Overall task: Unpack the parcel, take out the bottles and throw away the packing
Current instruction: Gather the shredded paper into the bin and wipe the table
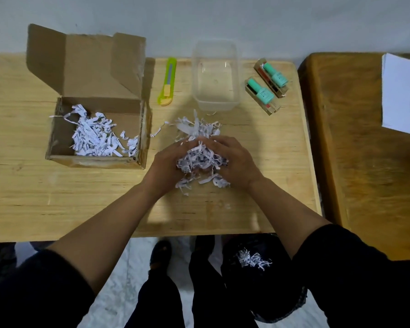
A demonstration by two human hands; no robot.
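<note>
Both hands gather a heap of shredded paper at the middle of the wooden table point(57, 209).

The left hand point(168, 162) and right hand point(234, 159) cup inward from either side, fingers curled and pressed into the shredded paper pile point(199, 147), with loose strips spilling out toward the far and near sides. To the left, the open cardboard box point(97, 129) sits with its flaps up and more paper shreds point(95, 138) inside. On the far side lie a green utility knife point(167, 81) and an empty clear plastic tub point(214, 76). At the far right, two teal bottles point(269, 84) rest on small boxes, side by side. Below the table edge, a dark bag point(258, 280) holds a few shreds.
</note>
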